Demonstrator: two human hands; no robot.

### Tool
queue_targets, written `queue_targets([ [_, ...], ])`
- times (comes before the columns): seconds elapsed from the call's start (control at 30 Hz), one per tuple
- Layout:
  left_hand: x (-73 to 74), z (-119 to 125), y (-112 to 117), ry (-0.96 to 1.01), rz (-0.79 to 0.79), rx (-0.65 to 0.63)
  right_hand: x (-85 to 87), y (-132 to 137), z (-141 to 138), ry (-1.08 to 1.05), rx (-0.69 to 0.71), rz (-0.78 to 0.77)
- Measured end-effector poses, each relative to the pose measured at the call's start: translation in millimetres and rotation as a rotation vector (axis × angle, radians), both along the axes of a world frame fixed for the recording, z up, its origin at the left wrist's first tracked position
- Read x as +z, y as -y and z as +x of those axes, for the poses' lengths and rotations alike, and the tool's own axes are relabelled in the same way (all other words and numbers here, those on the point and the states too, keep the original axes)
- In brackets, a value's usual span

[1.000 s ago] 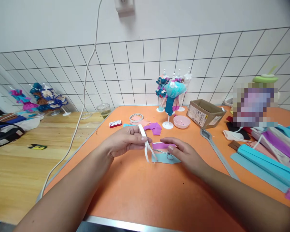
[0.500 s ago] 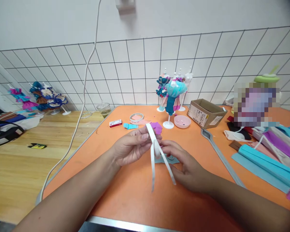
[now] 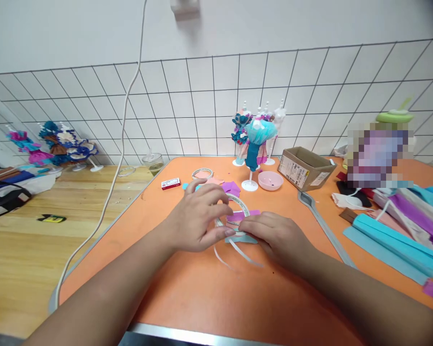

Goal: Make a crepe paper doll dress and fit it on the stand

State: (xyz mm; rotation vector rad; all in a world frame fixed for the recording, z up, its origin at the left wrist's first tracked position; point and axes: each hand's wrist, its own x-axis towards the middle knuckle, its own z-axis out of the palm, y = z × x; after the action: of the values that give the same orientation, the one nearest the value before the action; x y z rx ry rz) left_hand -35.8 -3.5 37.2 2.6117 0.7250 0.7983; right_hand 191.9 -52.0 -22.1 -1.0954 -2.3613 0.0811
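Observation:
A thin white roll of tape (image 3: 241, 203) with print on its ring is tilted just above the orange table. Two pale strips (image 3: 246, 254) trail from it toward me. My left hand (image 3: 202, 216) curves its fingers over the left side of the roll, thumb near the strips. The fingers of my right hand (image 3: 281, 240) are together against the roll's right edge; their tips are partly hidden. Under and behind the roll lie a teal paper piece (image 3: 231, 239) and a purple paper piece (image 3: 254, 213).
Behind my hands are another tape ring (image 3: 202, 173), a red-and-white box (image 3: 171, 183), a pink bowl (image 3: 270, 181) and small dress stands (image 3: 251, 166). An open cardboard box (image 3: 299, 168) and grey strap (image 3: 324, 228) lie right, beside crepe paper rolls (image 3: 397, 240). A white cable (image 3: 120, 158) hangs left.
The roll has turned from edge-on to showing its ring and come lower. My left hand has shifted over its left side, while my right fingers have closed together at its right edge.

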Motion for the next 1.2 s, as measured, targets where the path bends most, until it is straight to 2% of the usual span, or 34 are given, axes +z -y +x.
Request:
queue_targets([
  [0.07, -1.6, 5, 3, -0.126, 0.008, -0.038, -0.2, -1, 2, 0.018, 0.001, 0.014],
  [0.2, -7.7, 10, 3, -0.249, -0.016, -0.115, -0.3, -6, 4, -0.040, -0.023, 0.007],
  [0.27, -10.1, 10, 0, -0.277, -0.038, -0.069, 1.8, -11, 7, -0.166, -0.093, -0.029],
  [0.33, -11.5, 8, -4, -0.239, -0.074, 0.026, 5.4, -16, 10, -0.289, -0.184, -0.147],
  [0.4, -11.7, 6, -7, -0.163, -0.156, 0.091, 8.8, -21, 13, -0.369, -0.214, -0.363],
  [0.47, -11.1, 6, -7, -0.093, -0.273, 0.095, 10.0, -23, 13, -0.428, -0.149, -0.595],
  [0.53, -10.4, 8, -4, -0.060, -0.377, 0.078, 8.3, -24, 12, -0.493, -0.046, -0.758],
  [0.63, -11.1, 11, 0, -0.080, -0.427, 0.080, 2.9, -22, 7, -0.592, 0.031, -0.872],
  [0.77, -15.9, 15, 1, -0.191, -0.372, 0.090, -1.5, -21, 4, -0.667, 0.004, -0.986],
  [0.9, -21.9, 18, 0, -0.271, -0.340, 0.088, -0.4, -20, 2, -0.567, -0.022, -1.001],
  [1.0, -25.2, 20, 1, -0.314, -0.310, 0.098, 1.3, -17, 0, -0.480, -0.018, -0.955],
  [1.2, -25.8, 24, 8, -0.381, -0.189, 0.083, 1.5, -8, -5, -0.288, -0.093, -0.552],
])
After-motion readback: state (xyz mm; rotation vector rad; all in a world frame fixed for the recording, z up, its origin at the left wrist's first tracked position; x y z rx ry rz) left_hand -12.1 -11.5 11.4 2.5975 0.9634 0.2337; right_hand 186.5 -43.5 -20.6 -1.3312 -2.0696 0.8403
